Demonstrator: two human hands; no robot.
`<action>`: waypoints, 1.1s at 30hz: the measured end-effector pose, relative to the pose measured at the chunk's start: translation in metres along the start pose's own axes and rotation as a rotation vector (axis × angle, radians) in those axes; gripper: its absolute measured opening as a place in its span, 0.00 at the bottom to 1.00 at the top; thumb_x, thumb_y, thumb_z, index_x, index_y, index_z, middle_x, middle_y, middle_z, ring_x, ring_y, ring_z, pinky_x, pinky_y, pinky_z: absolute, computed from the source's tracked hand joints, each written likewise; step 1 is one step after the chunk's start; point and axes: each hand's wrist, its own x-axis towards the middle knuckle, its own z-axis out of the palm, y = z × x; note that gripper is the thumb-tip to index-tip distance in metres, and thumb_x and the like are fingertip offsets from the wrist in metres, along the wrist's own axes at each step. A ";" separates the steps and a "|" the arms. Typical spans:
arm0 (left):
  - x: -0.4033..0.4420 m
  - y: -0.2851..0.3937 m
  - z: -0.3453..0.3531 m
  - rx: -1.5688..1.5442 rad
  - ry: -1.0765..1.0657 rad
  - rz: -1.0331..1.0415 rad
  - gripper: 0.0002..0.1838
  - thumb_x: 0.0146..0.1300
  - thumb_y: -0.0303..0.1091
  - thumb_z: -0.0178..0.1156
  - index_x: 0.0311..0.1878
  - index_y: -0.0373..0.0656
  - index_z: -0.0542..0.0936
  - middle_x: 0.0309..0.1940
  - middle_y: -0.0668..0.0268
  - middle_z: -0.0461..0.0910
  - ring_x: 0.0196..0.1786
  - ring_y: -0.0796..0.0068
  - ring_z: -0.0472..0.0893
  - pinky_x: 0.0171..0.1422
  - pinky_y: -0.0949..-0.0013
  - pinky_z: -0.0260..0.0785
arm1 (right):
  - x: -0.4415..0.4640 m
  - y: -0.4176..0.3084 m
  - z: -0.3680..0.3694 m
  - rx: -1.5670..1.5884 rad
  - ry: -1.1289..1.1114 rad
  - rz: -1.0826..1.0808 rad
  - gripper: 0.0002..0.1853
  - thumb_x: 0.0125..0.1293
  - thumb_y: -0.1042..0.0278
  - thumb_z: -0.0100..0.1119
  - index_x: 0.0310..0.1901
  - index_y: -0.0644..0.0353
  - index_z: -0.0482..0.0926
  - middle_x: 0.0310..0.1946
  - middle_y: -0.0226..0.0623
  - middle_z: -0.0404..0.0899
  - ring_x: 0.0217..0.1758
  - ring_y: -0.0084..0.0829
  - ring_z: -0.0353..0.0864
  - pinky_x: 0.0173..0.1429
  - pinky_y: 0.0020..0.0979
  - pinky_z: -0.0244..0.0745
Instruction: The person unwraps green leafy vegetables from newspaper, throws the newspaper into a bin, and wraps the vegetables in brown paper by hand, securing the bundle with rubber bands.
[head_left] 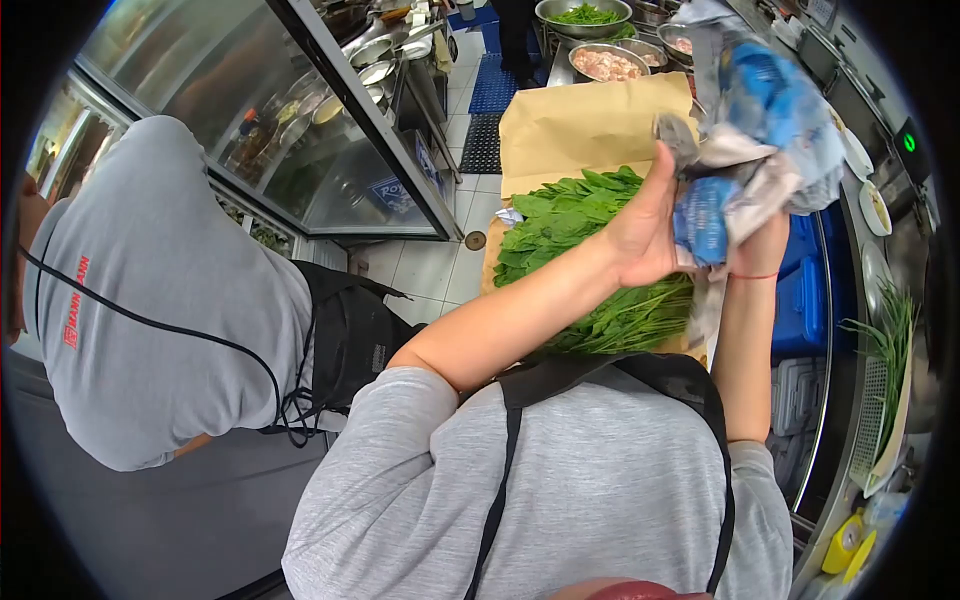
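Crumpled printed paper (765,130), grey and blue and partly blurred, is lifted above the right side of the leafy greens. My left hand (650,225) grips its left side, thumb pointing up. Behind and under the paper, my right hand (762,245) holds it from the right, with its fingers mostly covered. Below my forearms lies a big heap of leafy greens (570,215), stems toward my body. Brown paper (590,130) spreads out beyond the leaves.
A co-worker in a grey shirt (170,290) bends at the left beside an open glass door (350,130). Bowls of meat (608,64) and greens (585,14) stand at the back. Blue bins (800,305) are at the right, near a basket with long greens (885,370).
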 end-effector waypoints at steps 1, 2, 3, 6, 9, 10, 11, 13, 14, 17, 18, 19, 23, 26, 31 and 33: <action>0.004 0.004 -0.002 0.111 0.035 0.061 0.49 0.50 0.78 0.44 0.68 0.51 0.57 0.59 0.65 0.70 0.57 0.65 0.75 0.57 0.47 0.69 | -0.005 0.003 0.004 -0.116 0.039 0.050 0.18 0.65 0.73 0.51 0.57 0.64 0.71 0.52 0.35 0.74 0.53 0.29 0.74 0.57 0.28 0.69; 0.004 0.004 -0.002 0.026 0.147 0.080 0.41 0.55 0.71 0.49 0.61 0.49 0.68 0.53 0.68 0.76 0.52 0.74 0.77 0.54 0.57 0.71 | -0.005 0.013 0.002 -0.158 0.031 0.039 0.18 0.62 0.79 0.53 0.55 0.66 0.72 0.51 0.36 0.75 0.51 0.29 0.76 0.56 0.28 0.69; 0.009 0.001 -0.011 0.027 0.156 0.082 0.41 0.55 0.71 0.49 0.61 0.49 0.68 0.53 0.68 0.76 0.52 0.74 0.77 0.54 0.57 0.71 | -0.002 0.024 -0.008 -0.377 -0.040 0.043 0.19 0.60 0.76 0.56 0.54 0.68 0.71 0.51 0.37 0.75 0.51 0.30 0.76 0.57 0.28 0.67; 0.016 -0.008 -0.043 -0.011 0.389 0.129 0.21 0.64 0.48 0.57 0.54 0.46 0.73 0.49 0.68 0.78 0.50 0.74 0.78 0.53 0.64 0.72 | 0.004 0.045 -0.032 -1.007 -0.187 -0.265 0.20 0.59 0.75 0.58 0.54 0.69 0.73 0.50 0.38 0.77 0.53 0.29 0.76 0.56 0.27 0.69; 0.007 -0.004 -0.077 0.306 0.365 0.111 0.19 0.64 0.40 0.58 0.54 0.43 0.72 0.48 0.67 0.78 0.50 0.74 0.78 0.54 0.64 0.71 | -0.011 0.038 -0.032 -1.098 -0.235 0.038 0.20 0.61 0.73 0.58 0.55 0.69 0.72 0.52 0.39 0.76 0.56 0.29 0.74 0.59 0.28 0.66; 0.000 0.005 -0.071 0.302 0.262 0.072 0.19 0.63 0.35 0.58 0.55 0.40 0.72 0.48 0.68 0.78 0.50 0.76 0.77 0.56 0.67 0.69 | -0.012 0.049 -0.050 -0.855 -0.240 0.195 0.22 0.62 0.71 0.59 0.57 0.68 0.71 0.55 0.39 0.74 0.58 0.29 0.71 0.62 0.29 0.64; -0.003 0.007 -0.071 0.299 0.269 0.072 0.19 0.63 0.35 0.58 0.55 0.40 0.72 0.48 0.68 0.78 0.50 0.76 0.77 0.56 0.67 0.69 | -0.013 0.066 -0.075 -0.584 -0.242 0.274 0.23 0.64 0.70 0.58 0.60 0.66 0.69 0.58 0.38 0.70 0.61 0.30 0.69 0.65 0.30 0.62; -0.010 0.010 -0.071 0.446 0.243 0.001 0.21 0.63 0.36 0.59 0.58 0.41 0.70 0.47 0.70 0.78 0.50 0.79 0.76 0.57 0.68 0.68 | -0.020 0.079 -0.084 -0.275 -0.134 0.352 0.24 0.58 0.79 0.59 0.58 0.66 0.69 0.54 0.38 0.73 0.56 0.31 0.72 0.60 0.29 0.65; -0.016 0.013 -0.075 0.526 0.183 -0.004 0.25 0.63 0.36 0.59 0.61 0.41 0.68 0.51 0.70 0.76 0.54 0.80 0.74 0.59 0.70 0.66 | -0.021 0.082 -0.089 -0.274 -0.136 0.357 0.24 0.58 0.79 0.59 0.58 0.66 0.69 0.54 0.38 0.73 0.56 0.31 0.72 0.60 0.29 0.65; -0.036 0.035 -0.075 0.726 0.125 -0.087 0.27 0.63 0.37 0.60 0.63 0.42 0.66 0.55 0.68 0.73 0.56 0.79 0.72 0.59 0.70 0.65 | -0.020 0.079 -0.086 -0.525 -0.196 0.097 0.25 0.58 0.78 0.59 0.59 0.65 0.67 0.56 0.39 0.71 0.57 0.32 0.71 0.62 0.31 0.63; -0.045 0.045 -0.075 0.763 0.198 -0.089 0.28 0.63 0.38 0.60 0.64 0.42 0.66 0.56 0.67 0.72 0.57 0.77 0.72 0.58 0.71 0.66 | -0.016 0.069 -0.076 -0.731 -0.204 -0.043 0.25 0.58 0.78 0.59 0.59 0.66 0.68 0.55 0.39 0.72 0.57 0.32 0.71 0.62 0.31 0.63; -0.051 0.057 -0.080 0.845 0.212 0.043 0.27 0.62 0.39 0.60 0.63 0.42 0.67 0.53 0.66 0.74 0.55 0.76 0.73 0.54 0.70 0.69 | -0.009 0.063 -0.070 -0.933 -0.213 -0.185 0.24 0.59 0.77 0.59 0.58 0.66 0.68 0.55 0.39 0.72 0.57 0.32 0.70 0.62 0.31 0.63; -0.106 0.077 -0.176 1.354 0.825 0.094 0.20 0.61 0.37 0.61 0.55 0.40 0.74 0.45 0.64 0.79 0.46 0.72 0.79 0.49 0.69 0.72 | 0.008 0.071 -0.089 -0.971 -0.195 -0.026 0.27 0.57 0.73 0.62 0.58 0.69 0.68 0.56 0.39 0.72 0.57 0.33 0.70 0.62 0.30 0.62; -0.143 0.062 -0.230 1.510 1.113 -0.066 0.24 0.56 0.37 0.65 0.54 0.37 0.73 0.41 0.61 0.78 0.44 0.70 0.80 0.47 0.67 0.72 | 0.000 0.135 -0.117 -0.837 -0.102 0.069 0.27 0.56 0.71 0.64 0.57 0.71 0.69 0.56 0.40 0.72 0.59 0.32 0.69 0.64 0.29 0.59; -0.160 0.012 -0.243 1.503 1.091 -0.082 0.31 0.53 0.35 0.67 0.59 0.38 0.68 0.43 0.59 0.77 0.41 0.68 0.79 0.47 0.68 0.72 | -0.002 0.169 -0.150 -0.545 -0.101 0.344 0.22 0.59 0.72 0.61 0.55 0.72 0.72 0.57 0.38 0.72 0.57 0.32 0.71 0.63 0.30 0.62; -0.163 0.013 -0.240 1.375 1.104 -0.111 0.31 0.53 0.35 0.67 0.59 0.38 0.68 0.44 0.59 0.76 0.42 0.69 0.79 0.48 0.69 0.71 | -0.002 0.159 -0.150 -0.497 -0.085 0.395 0.24 0.60 0.72 0.58 0.58 0.69 0.69 0.58 0.37 0.71 0.56 0.31 0.73 0.60 0.30 0.66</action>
